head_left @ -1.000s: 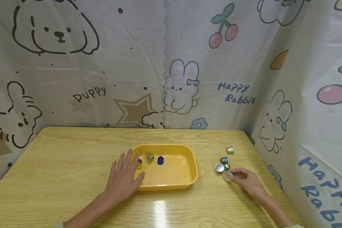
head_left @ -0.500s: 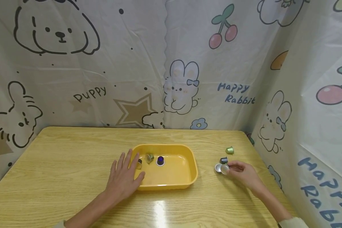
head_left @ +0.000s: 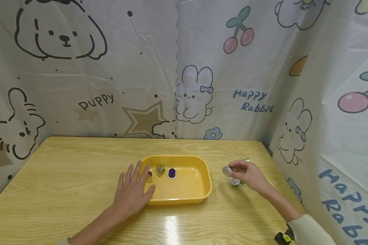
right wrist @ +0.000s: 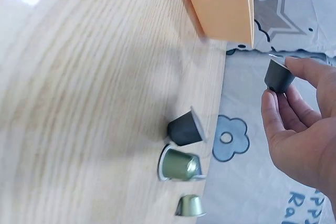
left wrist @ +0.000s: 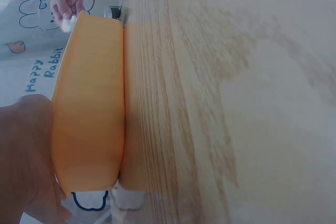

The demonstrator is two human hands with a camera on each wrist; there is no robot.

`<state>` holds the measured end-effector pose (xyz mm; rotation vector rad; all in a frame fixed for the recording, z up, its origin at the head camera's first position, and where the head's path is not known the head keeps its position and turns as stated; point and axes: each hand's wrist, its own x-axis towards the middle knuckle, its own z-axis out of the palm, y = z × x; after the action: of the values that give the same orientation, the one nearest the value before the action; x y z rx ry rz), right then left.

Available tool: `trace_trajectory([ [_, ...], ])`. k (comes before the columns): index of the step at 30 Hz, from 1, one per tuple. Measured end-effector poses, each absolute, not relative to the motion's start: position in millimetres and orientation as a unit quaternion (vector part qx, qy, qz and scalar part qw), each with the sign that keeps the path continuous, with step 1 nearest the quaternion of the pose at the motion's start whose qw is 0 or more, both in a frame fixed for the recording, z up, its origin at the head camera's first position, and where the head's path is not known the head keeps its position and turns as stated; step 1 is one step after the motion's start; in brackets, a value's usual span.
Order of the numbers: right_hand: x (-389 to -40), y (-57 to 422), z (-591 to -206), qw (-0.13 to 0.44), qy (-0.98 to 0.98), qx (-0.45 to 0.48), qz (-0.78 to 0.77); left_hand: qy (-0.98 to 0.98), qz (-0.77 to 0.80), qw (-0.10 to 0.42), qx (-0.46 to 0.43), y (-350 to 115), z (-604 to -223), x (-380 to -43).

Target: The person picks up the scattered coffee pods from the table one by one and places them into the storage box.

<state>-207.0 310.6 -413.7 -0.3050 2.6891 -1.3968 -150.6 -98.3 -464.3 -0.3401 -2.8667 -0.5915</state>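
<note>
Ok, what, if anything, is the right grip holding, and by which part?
A dark gray coffee capsule; the right grip pinches it near its rim and narrow base.

We've got open room mid-frame, in the right half of the yellow tray [head_left: 181,186], but its right wall [head_left: 207,182] stands between that and the right hand [head_left: 248,174]. Left of centre we're kinda jammed: the left hand [head_left: 133,190] covers the rim, with three capsules [head_left: 160,170] inside.

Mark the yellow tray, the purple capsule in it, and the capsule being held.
Yellow tray [head_left: 185,185], head view: bare floor.
Purple capsule [head_left: 171,173], head view: body.
Held capsule [right wrist: 279,76], right wrist view: side wall.
</note>
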Motion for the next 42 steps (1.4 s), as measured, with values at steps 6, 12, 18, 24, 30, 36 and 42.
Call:
trace_trajectory([
  [6,-216,288,-407,0.053,0.881,-0.126,-0.453,-0.969,-0.197,0.098,-0.114,-99,-465,-150],
  [12,-226,264,-404,0.063,0.867,-0.152,-0.471,-0.971,-0.190,0.097,-0.112,-99,-466,-150],
  [18,-234,238,-409,0.065,0.862,-0.168,-0.473,-0.972,-0.183,0.097,-0.113,-100,-467,-150],
  [24,-242,217,-420,0.073,0.857,-0.176,-0.478,-0.972,-0.183,0.095,-0.111,-101,-467,-149],
  [30,-251,196,-427,0.080,0.855,-0.189,-0.477,-0.973,-0.182,0.091,-0.110,-101,-466,-150],
  [36,-256,183,-433,0.089,0.854,-0.204,-0.470,-0.972,-0.187,0.090,-0.111,-101,-466,-150],
  [42,-257,175,-433,0.082,0.857,-0.212,-0.462,-0.970,-0.189,0.100,-0.116,-100,-464,-151],
])
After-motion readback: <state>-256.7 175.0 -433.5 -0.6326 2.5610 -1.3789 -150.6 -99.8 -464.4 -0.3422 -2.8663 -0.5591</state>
